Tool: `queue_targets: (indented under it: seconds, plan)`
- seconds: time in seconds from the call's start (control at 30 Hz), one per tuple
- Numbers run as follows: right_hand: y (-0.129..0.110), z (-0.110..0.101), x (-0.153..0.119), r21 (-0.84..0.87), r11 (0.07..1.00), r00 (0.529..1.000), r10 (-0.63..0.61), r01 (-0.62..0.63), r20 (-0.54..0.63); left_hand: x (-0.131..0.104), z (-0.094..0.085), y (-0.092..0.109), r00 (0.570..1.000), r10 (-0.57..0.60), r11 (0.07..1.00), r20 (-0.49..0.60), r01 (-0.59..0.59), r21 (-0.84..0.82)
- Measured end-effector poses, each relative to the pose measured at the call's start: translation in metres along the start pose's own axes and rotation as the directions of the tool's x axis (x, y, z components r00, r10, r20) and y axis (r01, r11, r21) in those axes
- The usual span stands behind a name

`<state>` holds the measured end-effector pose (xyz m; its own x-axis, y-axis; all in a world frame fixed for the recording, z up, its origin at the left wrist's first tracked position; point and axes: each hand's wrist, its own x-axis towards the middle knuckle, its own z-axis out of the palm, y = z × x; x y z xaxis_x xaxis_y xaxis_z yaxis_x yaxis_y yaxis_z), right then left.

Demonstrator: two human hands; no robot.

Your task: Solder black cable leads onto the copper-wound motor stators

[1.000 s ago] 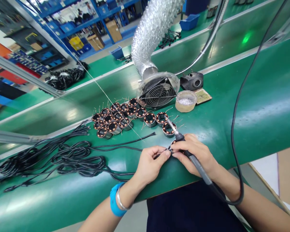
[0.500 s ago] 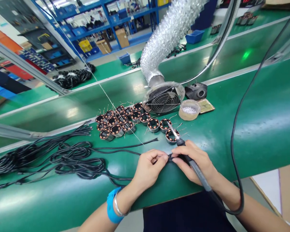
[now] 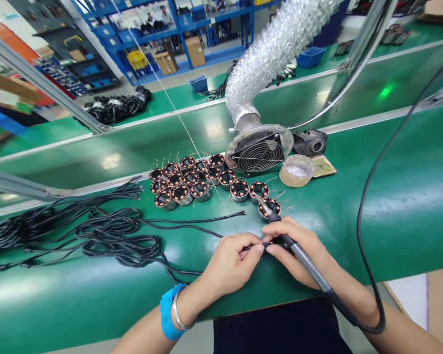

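My left hand (image 3: 233, 261) pinches the end of a black cable (image 3: 257, 246) between thumb and fingertips, low over the green bench. Across from it, my right hand (image 3: 299, 250) grips a soldering iron (image 3: 307, 265), its metal tip pointing up and away to the left. The right thumb and a fingertip also meet at the cable's end, where small wires show; their detail is too fine to tell. Just beyond the iron's tip stands a copper-wound motor stator (image 3: 269, 209). Several more stators (image 3: 182, 194) stand grouped to the left, thin wires sticking up.
A fume fan (image 3: 258, 156) on a silver duct (image 3: 273, 59) stands behind the stators. Beside it are a round tub (image 3: 297, 171), a small tray (image 3: 323, 167) and a dark iron holder (image 3: 310, 142). Coiled black cables (image 3: 121, 236) cover the left. The iron's cord (image 3: 362, 216) loops at right.
The fingertips have shifted slightly along the cable end, and its small wires show more between them. Both hands keep their holds. The whole view has shifted a little.
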<state>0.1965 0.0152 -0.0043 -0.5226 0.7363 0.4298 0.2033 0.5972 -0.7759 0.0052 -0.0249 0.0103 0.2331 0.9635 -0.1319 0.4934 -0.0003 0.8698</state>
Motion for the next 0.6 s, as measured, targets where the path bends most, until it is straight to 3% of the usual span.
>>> queue_targets:
  seconds: [0.2, 0.3, 0.4, 0.5, 0.6]
  plan:
    - [-0.011, 0.006, -0.008, -0.128, 0.990, 0.994, -0.067, 0.055, -0.085, -0.012, 0.007, 0.009, 0.999, 0.040, 0.995, -0.030, -0.037, 0.096]
    - [-0.016, 0.012, -0.015, -0.181, 0.982, 0.978, -0.087, 0.053, -0.188, -0.027, 0.013, 0.018, 0.997, -0.029, 0.995, 0.074, 0.036, -0.089]
    - [-0.017, 0.014, -0.020, -0.200, 0.979, 0.960, -0.101, 0.049, -0.261, -0.033, 0.008, 0.023, 0.984, -0.026, 0.948, 0.177, 0.080, -0.308]
    - [-0.013, 0.010, -0.024, -0.164, 0.985, 0.971, -0.089, 0.053, -0.220, -0.018, -0.008, 0.020, 0.969, -0.046, 0.943, 0.241, 0.122, -0.310]
    - [-0.008, 0.005, -0.031, -0.153, 0.988, 0.983, -0.045, 0.018, -0.177, 0.013, -0.020, 0.012, 0.990, -0.103, 0.992, 0.092, 0.109, -0.070]
